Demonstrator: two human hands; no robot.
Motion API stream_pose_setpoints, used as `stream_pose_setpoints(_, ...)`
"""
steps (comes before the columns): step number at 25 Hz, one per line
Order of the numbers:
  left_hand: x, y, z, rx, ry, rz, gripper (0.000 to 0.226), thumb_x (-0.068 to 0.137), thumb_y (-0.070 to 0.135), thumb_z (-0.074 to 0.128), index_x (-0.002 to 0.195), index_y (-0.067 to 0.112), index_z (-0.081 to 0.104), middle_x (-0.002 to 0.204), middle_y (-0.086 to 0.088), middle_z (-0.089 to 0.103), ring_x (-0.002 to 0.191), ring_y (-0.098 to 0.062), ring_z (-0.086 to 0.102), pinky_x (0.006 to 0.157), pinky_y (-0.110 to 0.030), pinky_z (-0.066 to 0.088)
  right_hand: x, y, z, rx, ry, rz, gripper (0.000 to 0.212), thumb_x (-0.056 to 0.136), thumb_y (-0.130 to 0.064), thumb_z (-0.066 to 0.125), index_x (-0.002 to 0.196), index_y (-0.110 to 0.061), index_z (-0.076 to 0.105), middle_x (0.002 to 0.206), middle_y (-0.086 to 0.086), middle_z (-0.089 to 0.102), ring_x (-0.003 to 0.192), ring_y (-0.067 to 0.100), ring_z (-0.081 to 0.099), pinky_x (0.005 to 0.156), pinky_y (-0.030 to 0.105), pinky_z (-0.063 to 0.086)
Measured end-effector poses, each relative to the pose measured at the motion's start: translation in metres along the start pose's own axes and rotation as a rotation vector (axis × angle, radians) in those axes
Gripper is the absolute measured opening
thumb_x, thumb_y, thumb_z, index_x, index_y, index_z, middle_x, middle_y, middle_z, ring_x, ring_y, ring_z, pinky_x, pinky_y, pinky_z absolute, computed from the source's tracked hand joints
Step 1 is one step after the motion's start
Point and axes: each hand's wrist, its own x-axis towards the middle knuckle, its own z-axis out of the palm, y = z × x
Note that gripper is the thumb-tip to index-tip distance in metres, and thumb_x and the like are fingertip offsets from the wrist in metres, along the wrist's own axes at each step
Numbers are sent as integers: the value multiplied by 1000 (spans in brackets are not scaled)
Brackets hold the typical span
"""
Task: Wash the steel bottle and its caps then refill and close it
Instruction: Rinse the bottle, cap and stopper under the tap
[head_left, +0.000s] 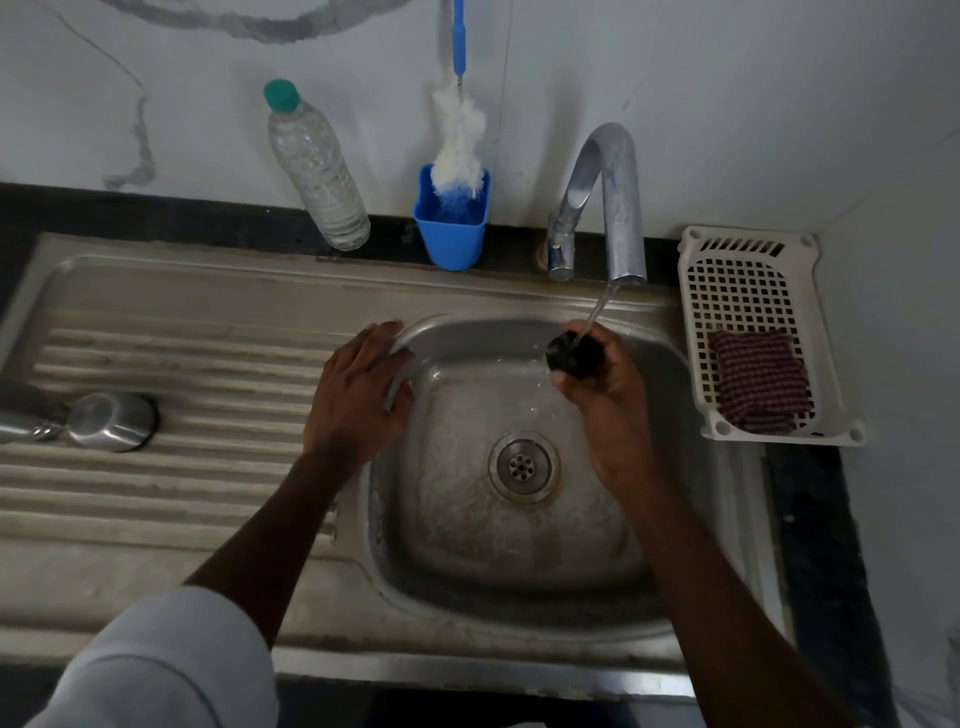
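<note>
**Rinsing a cap under the tap**

The cap (570, 357), small and dark, is sitting in the right hand (605, 387) over the sink (524, 566), directly under the water (597, 312) running from the tap (605, 200). The fingers are curling closely around it, gripping it with its open face turned up to the stream. So the cap-washing step is under way, by my reading.

The steel bottle (106, 420) is lying on its side on the drainboard (182, 374), well apart to the left; only 1 end is showing.

The left hand (361, 387) is resting flat on the sink's rim, fingers spread and nearly straight, holding nothing.

Next, the cap likely needs turning under the stream, then setting aside. A firm grip matters, since a wet cap could slip toward the drain (523, 466).

The brush (458, 143) is standing in its blue cup (451, 231), untouched.
</note>
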Motion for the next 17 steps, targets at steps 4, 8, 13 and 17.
stream_pose_setpoints(4, 0, 1, -1, -5, -13, -9, 47, 92, 28, 69, 138, 21, 65, 165, -2, 39, 153, -28, 35, 123, -49, 32, 6, -9, 9, 470, -51, 334, 46, 96, -40, 64, 133, -12, 60, 125, 15, 70, 103, 26, 70, 77, 34, 56)
stream_pose_setpoints(8, -1, 5, -4, -6, -9, -21, 46, 93, 27, 69, 138, 21, 65, 165, -3, 40, 153, -28, 35, 123, -51, 33, 5, -5, 18, 724, 72, 599, 42, 94, -37, 68, 121, -7, 63, 106, 20, 71, 78, 21, 64, 63, 27, 47)
stream_pose_setpoints(13, -1, 5, -4, -7, -1, -13, 44, 93, 27, 69, 136, 21, 66, 164, -3, 41, 151, -29, 36, 121, -50, 35, 14, 11, 24, 1159, 140, 744, 45, 101, -32, 59, 125, 5, 58, 108, 27, 68, 81, 28, 68, 64, 28, 52)
stream_pose_setpoints(17, -1, 3, -2, -18, 15, 2, 43, 91, 25, 70, 134, 20, 68, 163, -3, 42, 150, -30, 38, 120, -51, 36, 15, 23, 9, 1040, 90, 769, 42, 103, -39, 52, 114, 0, 62, 98, 21, 67, 72, 23, 64, 57, 27, 51)
